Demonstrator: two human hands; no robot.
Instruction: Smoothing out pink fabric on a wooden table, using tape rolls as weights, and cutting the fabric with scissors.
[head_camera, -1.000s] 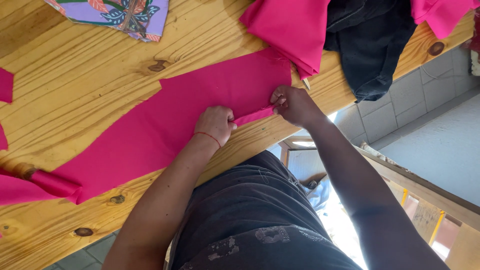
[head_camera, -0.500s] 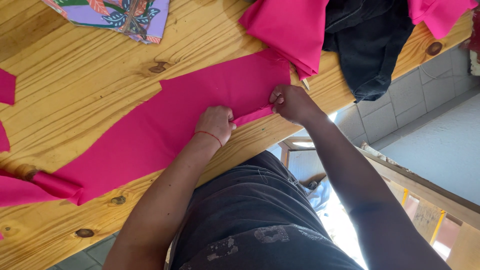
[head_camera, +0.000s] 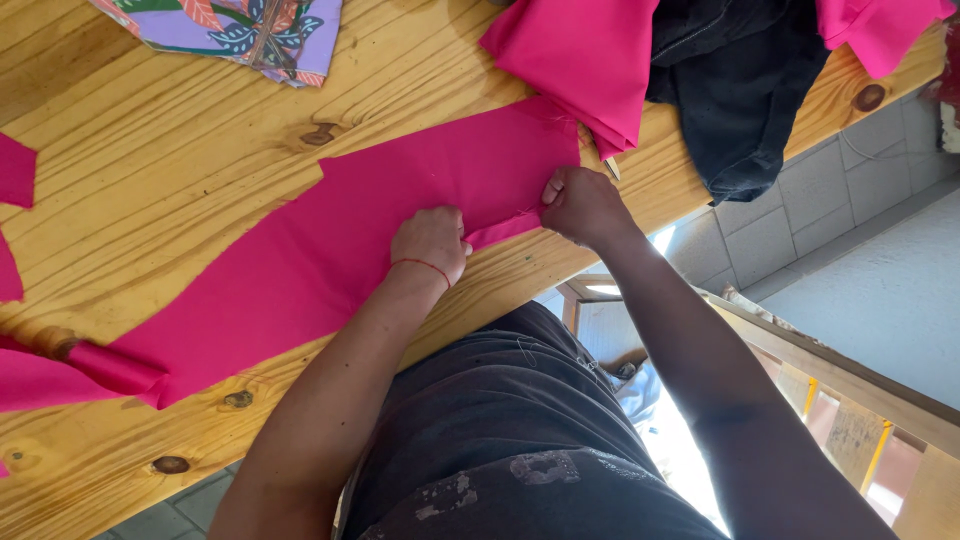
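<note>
A long pink fabric piece (head_camera: 300, 260) lies flat across the wooden table (head_camera: 180, 120). Its near edge is folded up into a narrow hem (head_camera: 500, 230) between my two hands. My left hand (head_camera: 432, 240), with a thin red string at the wrist, pinches the fold at its left end. At the right end of the fold my right hand (head_camera: 580, 205) grips the fabric's corner. Both hands sit at the table's near edge.
A folded pink cloth (head_camera: 585, 60) and a black garment (head_camera: 740, 90) hang over the table's right end. A patterned purple fabric (head_camera: 250, 30) lies at the far side. Pink scraps (head_camera: 15, 170) rest at the left. A small metal tool (head_camera: 611, 168) pokes out under the folded cloth.
Both hands stay on the folded edge; the fold and the fabric have barely shifted.
</note>
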